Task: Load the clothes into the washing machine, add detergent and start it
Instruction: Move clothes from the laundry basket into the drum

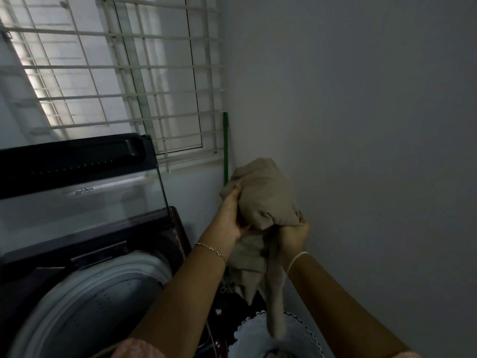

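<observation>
My left hand and right hand both grip the cloth, held up between them. It looks soft, light and floppy, so I'd hold its bunched middle. The washer sits open, left of my hands.

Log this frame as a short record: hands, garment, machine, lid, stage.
left hand: grips the beige garment near its top
right hand: grips the same garment, lower down
beige garment: bunched, held up right of the machine, tail hanging
washing machine: top-loader, tub open to view
lid: raised
stage: garment not yet in the machine
other: green pole in the corner
</observation>
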{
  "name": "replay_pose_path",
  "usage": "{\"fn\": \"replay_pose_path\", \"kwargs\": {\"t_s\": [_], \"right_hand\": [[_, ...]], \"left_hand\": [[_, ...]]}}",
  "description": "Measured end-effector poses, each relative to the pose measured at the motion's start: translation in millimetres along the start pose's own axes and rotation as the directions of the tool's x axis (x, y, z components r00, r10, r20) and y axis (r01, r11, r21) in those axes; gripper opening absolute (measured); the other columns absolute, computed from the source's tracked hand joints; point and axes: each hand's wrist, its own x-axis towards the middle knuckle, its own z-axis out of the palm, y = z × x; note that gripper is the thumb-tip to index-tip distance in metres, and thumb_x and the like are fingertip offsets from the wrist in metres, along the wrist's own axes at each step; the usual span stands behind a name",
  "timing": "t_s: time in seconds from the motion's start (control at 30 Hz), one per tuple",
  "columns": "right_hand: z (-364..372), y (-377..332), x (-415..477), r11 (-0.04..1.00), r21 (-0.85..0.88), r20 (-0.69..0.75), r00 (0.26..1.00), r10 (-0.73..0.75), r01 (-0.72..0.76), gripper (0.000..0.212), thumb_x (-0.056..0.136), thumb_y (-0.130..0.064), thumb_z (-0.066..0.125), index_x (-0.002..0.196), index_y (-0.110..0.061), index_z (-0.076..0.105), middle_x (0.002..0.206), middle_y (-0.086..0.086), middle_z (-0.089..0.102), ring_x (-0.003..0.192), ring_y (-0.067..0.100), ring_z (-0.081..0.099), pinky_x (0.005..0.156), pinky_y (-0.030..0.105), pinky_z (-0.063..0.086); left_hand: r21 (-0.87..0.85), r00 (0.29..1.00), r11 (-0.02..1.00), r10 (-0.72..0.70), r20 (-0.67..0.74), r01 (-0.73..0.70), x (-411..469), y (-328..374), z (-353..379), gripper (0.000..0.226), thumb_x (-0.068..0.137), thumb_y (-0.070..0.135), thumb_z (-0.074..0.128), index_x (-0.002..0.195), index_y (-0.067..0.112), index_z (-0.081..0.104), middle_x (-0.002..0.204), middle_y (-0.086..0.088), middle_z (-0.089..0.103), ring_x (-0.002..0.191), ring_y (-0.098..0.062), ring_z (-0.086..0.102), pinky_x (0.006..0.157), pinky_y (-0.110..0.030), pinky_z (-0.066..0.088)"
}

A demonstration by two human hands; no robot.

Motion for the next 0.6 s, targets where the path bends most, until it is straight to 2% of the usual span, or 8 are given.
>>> {"fn": "replay_pose_path", "kwargs": {"t_s": [0.07,0.13,0.23,0.33,0.4,0.47,0.53,0.6], "right_hand": [[-0.4,2.0,4.6,0.998,-0.040,-0.012,0.999,-0.047,0.047,0.018,0.090,0.007,0.052,0.095,-0.004,0.064,0.096,0.011,0.068,0.095,0.031,0.063,0.094,0.053,0.050],[1.1,0.5,5.1,0.993,-0.093,-0.003,0.998,-0.070,0.069,0.020,0.091,0.006,0.051,0.099,-0.007,0.064,0.099,0.009,0.069,0.094,0.027,0.065,0.094,0.050,0.051],[3.9,-1.1,6.4,0.981,-0.157,0.053,0.992,-0.110,0.117,0.024,0.091,0.006,0.049,0.094,-0.012,0.065,0.099,0.011,0.068,0.092,0.026,0.064,0.092,0.049,0.052],[8.2,-7.8,5.2,0.954,-0.244,0.097,0.984,-0.152,0.172,0.014,0.089,-0.005,0.050,0.092,-0.005,0.063,0.092,0.016,0.067,0.086,0.027,0.062,0.083,0.045,0.055],[9.6,-12.1,4.7,0.957,-0.236,0.111,0.983,-0.148,0.170,0.016,0.093,-0.005,0.046,0.097,-0.001,0.061,0.087,0.012,0.065,0.081,0.024,0.061,0.072,0.029,0.056],[11.5,-15.6,3.6,0.938,-0.267,0.164,0.970,-0.181,0.220,0.019,0.093,0.004,0.044,0.100,-0.003,0.061,0.081,-0.001,0.065,0.076,0.015,0.062,0.063,0.012,0.052],[13.3,-14.4,2.8,0.912,-0.322,0.232,0.955,-0.184,0.254,0.024,0.093,0.006,0.043,0.093,-0.008,0.062,0.074,-0.010,0.067,0.072,0.007,0.064,0.061,0.011,0.051],[15.0,-10.9,2.1,0.841,-0.438,0.290,0.936,-0.201,0.316,0.022,0.092,0.000,0.049,0.093,-0.015,0.065,0.078,-0.009,0.067,0.077,0.011,0.063,0.070,0.023,0.056]], "left_hand": [[0.109,0.965,0.985,0.156,-0.209,-0.135,3.3,-2.0,-3.1,0.063,0.079,0.042,0.072,0.129,0.011,0.049,0.127,-0.014,0.054,0.107,-0.030,0.057,0.088,-0.041,0.054],[0.424,0.833,0.854,0.452,-0.319,-0.301,2.3,2.5,-2.5,0.069,0.081,0.033,0.071,0.139,0.014,0.039,0.141,-0.015,0.037,0.124,-0.033,0.044,0.098,-0.039,0.045],[0.837,0.689,0.377,0.724,0.001,-0.397,-5.7,13.4,4.0,0.048,0.086,0.039,0.058,0.131,0.022,0.051,0.135,-0.010,0.046,0.124,-0.030,0.044,0.103,-0.042,0.040],[0.944,0.693,-0.132,0.650,0.313,-0.302,-21.5,19.5,10.4,0.048,0.092,0.053,0.038,0.121,0.020,0.058,0.116,-0.007,0.062,0.106,-0.028,0.059,0.091,-0.041,0.048],[0.937,0.751,-0.279,0.569,0.337,-0.209,-29.3,20.0,13.7,0.063,0.093,0.064,0.024,0.105,0.014,0.062,0.097,-0.007,0.065,0.089,-0.026,0.062,0.080,-0.035,0.049],[0.957,0.853,-0.231,0.449,0.265,-0.175,-29.7,20.7,14.9,0.077,0.086,0.077,0.020,0.091,0.012,0.061,0.090,-0.005,0.062,0.083,-0.023,0.059,0.077,-0.032,0.047],[0.978,0.945,0.048,0.270,0.185,-0.205,-19.4,21.2,12.4,0.097,0.068,0.091,0.031,0.113,0.011,0.061,0.113,-0.005,0.063,0.099,-0.026,0.061,0.089,-0.035,0.048],[0.888,0.970,0.409,0.197,0.141,-0.212,-8.5,16.8,5.4,0.123,0.042,0.096,0.051,0.135,0.015,0.052,0.132,-0.004,0.058,0.111,-0.025,0.060,0.097,-0.041,0.049]]}}
